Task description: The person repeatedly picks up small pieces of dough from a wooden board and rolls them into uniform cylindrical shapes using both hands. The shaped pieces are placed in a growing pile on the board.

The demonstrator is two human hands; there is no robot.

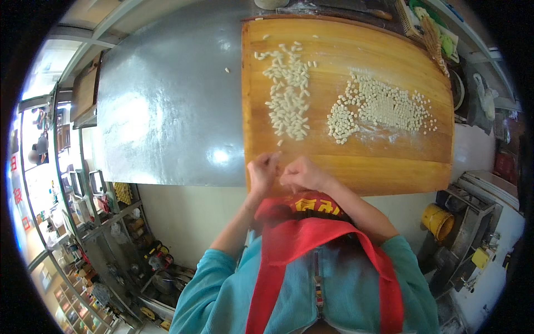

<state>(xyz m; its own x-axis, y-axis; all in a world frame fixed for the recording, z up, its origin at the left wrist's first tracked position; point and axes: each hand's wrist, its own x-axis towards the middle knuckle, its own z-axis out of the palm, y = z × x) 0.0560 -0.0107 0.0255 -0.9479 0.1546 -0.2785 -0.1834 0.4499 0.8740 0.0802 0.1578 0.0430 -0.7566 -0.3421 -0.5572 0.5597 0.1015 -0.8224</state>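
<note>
My left hand (263, 171) and my right hand (303, 174) are close together over the near left part of a wooden board (345, 164). Both have curled, pinched fingers; anything between them is too small or hidden to make out. Just beyond my left fingertips lies a single pale dough piece (280, 143). Farther up the left side spreads a long heap of shaped, oblong dough pieces (287, 103). To the right, small cut dough cubes (386, 106) lie in a wide patch, with a cluster of similar bits (341, 123) at its left end. Loose flour dusts the wood around them.
A grey metal tabletop (172, 111) adjoins the board on the left, with one stray dough piece (227, 70) on it. Along the far edge lie a long wooden-handled tool (372, 12) and a basket (410, 21) with greens. A yellow bucket (438, 221) is at the lower right.
</note>
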